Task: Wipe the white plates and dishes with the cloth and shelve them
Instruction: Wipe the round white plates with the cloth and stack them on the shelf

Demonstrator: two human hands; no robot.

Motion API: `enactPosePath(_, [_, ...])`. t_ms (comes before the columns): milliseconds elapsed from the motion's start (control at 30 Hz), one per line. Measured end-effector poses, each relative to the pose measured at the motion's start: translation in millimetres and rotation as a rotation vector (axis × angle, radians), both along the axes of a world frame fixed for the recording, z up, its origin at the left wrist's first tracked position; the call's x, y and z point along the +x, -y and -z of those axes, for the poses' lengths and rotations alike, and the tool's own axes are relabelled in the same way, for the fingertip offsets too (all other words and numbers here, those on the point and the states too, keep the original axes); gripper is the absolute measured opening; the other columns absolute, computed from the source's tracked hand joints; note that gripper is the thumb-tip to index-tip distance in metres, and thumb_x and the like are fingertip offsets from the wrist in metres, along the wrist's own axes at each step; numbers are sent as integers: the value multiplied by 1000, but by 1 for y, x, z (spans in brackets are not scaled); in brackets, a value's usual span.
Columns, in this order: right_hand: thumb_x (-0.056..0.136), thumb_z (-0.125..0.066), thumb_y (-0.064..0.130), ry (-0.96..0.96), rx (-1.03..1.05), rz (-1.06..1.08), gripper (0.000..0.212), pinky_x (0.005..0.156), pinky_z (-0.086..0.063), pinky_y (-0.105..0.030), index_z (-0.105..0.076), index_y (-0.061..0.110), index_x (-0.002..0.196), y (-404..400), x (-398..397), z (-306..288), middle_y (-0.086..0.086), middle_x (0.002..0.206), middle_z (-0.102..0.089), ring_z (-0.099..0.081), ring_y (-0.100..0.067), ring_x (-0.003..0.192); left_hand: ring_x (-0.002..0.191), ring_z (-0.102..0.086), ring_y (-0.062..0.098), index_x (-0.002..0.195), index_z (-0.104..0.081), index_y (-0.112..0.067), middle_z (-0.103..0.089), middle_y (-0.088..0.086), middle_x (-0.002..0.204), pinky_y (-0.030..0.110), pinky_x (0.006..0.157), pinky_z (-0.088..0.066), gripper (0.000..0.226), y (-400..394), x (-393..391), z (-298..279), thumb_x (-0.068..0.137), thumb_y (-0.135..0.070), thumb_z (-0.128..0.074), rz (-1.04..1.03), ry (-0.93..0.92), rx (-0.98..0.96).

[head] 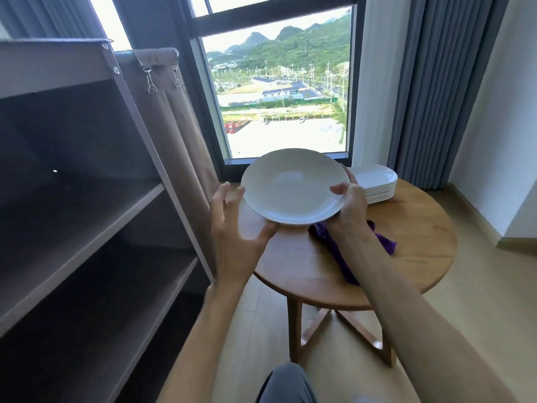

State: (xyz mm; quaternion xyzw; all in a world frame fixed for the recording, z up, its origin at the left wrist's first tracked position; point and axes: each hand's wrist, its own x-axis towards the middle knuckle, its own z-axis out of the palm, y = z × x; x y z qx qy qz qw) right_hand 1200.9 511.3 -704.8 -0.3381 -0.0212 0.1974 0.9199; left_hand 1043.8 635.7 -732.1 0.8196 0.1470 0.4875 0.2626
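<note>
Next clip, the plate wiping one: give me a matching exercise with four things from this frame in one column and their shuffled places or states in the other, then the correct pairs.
Things
1. round plate
2. purple cloth
3. stack of dishes
4. left hand

Places or states
A. piled at the table's far edge
B. fingers spread at the plate's left rim, not gripping
C. lying on the table under the right forearm
D. held above the table by the right hand

Pairs: 1-D, 2-C, 3-A, 4-B
</note>
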Motion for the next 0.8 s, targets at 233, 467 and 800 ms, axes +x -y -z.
enactPosePath(233, [86, -40, 5, 63, -12, -92, 51, 78, -59, -42, -56, 4, 134, -29, -4, 2, -17, 115, -62, -62, -37, 102, 142, -48, 17, 158, -35, -19, -51, 0, 153, 47, 118, -41, 113, -13, -11, -16, 63, -52, -89, 259, -71, -480])
enactPosePath(467, [96, -57, 31, 207, -227, -91, 29, 85, -56, -44, -63, 12, 118, -42, 6, 9, -13, 112, -68, -67, -32, 105, 135, -57, 15, 154, -40, -9, -62, 2, 142, 39, 113, -46, 112, -22, -7, 4, 62, -39, -97, 288, 69, -628])
enactPosePath(800, [96, -62, 35, 245, -309, -69, 24, 78, -54, -35, -66, 14, 106, -76, -7, -4, -3, 96, -67, -68, -23, 92, 132, -57, 17, 149, -48, -14, -63, 1, 139, 45, 111, -49, 89, -44, -16, -21, 73, -27, -94, 161, 83, -473])
